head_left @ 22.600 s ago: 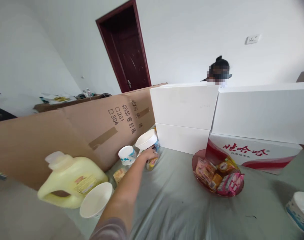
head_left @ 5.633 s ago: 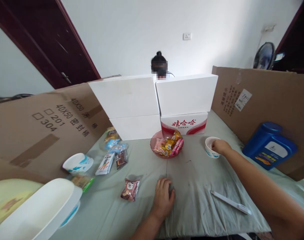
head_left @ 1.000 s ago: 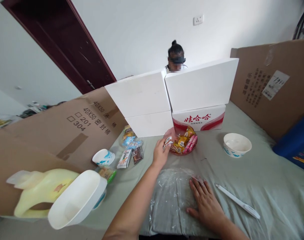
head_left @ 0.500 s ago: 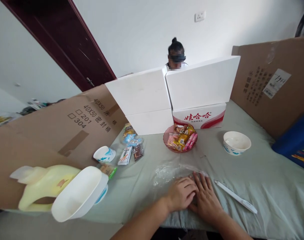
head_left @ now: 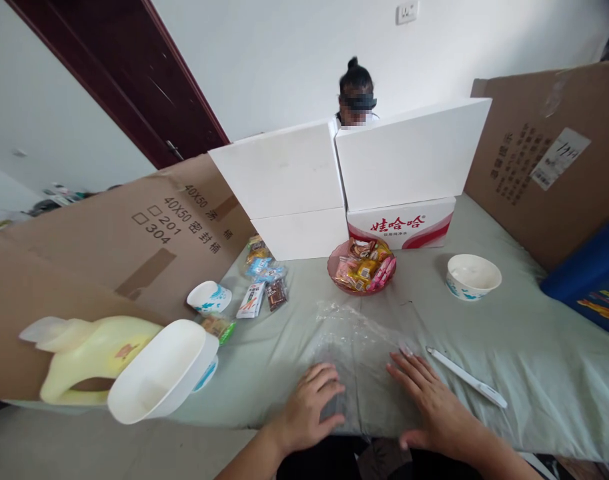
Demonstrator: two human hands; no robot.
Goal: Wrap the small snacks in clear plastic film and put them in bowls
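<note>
A thin clear plastic sheet or bag (head_left: pixel 354 333) lies on the pale green cloth in front of me. My left hand (head_left: pixel 311 407) rests at its left side, fingers slightly bent and apart, with nothing visibly held. On the right side, my right hand (head_left: pixel 431 400) is spread open, its fingertips touching the plastic's edge. Just beyond those fingers lies a slim white stick-like tool (head_left: pixel 467 377). Past the plastic sits a pinkish see-through bowl (head_left: pixel 337 277) full of wrapped snacks (head_left: pixel 364 267).
White boxes (head_left: pixel 409 160) form a barrier, with a person (head_left: pixel 357 93) behind. Left are a yellow jug (head_left: pixel 119 340), a white oval tub (head_left: pixel 154 380), a tipped paper cup (head_left: pixel 209 297) and several snack packets (head_left: pixel 251 300). Right are a paper bowl (head_left: pixel 473 279) and a blue container (head_left: pixel 589 280).
My hands, together half a second ago with the left over the right, are now apart. The left has moved left and toward me. More of the plastic shows between them.
</note>
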